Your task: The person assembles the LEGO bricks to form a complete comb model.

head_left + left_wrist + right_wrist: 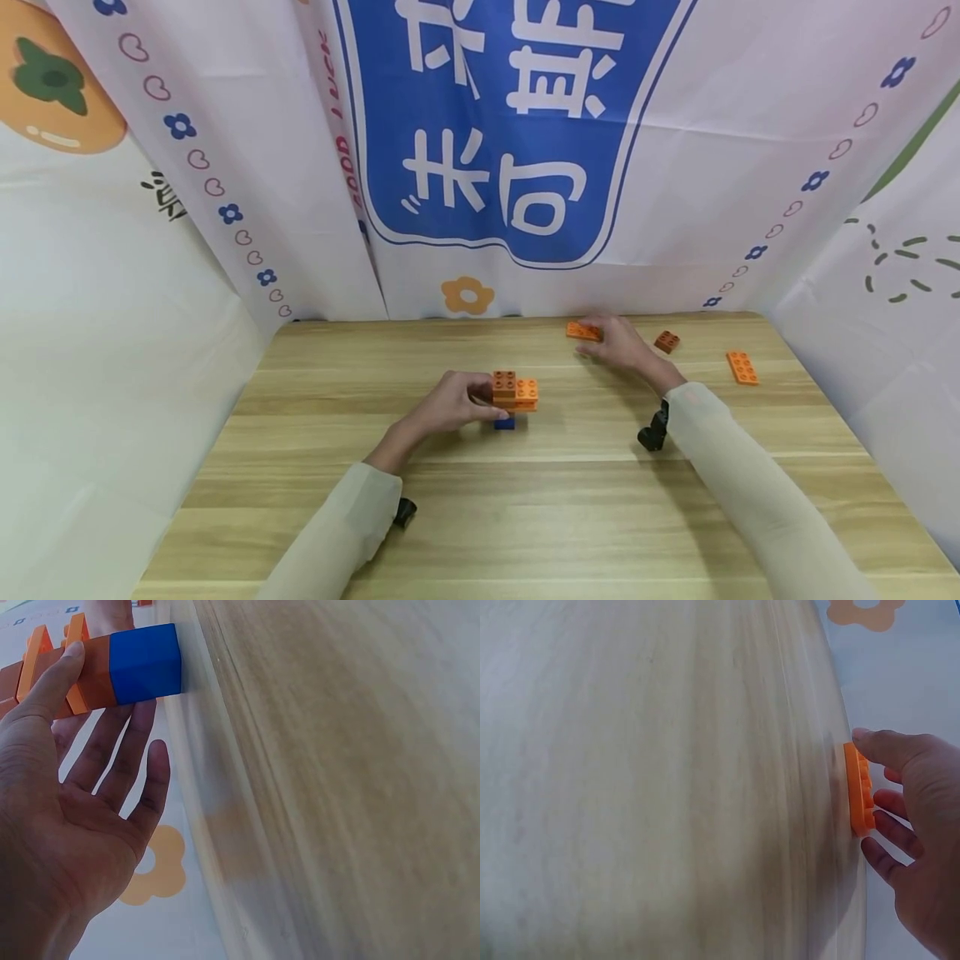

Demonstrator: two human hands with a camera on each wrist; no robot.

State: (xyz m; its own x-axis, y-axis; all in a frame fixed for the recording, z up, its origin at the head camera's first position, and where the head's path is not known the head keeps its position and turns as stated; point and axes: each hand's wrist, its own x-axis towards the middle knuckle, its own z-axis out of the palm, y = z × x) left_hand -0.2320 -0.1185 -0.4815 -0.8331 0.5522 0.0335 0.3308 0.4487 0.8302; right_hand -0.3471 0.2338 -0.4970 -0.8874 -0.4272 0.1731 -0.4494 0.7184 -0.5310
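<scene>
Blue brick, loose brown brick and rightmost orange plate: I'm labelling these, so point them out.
Blue brick (145, 664), left wrist view, side face.
Loose brown brick (667, 340), head view, studded top.
Rightmost orange plate (742, 367), head view, studded top.

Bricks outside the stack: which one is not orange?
The small brown brick, between the left orange plate and the right orange plate; only it is brown, and it looks thicker.
</scene>
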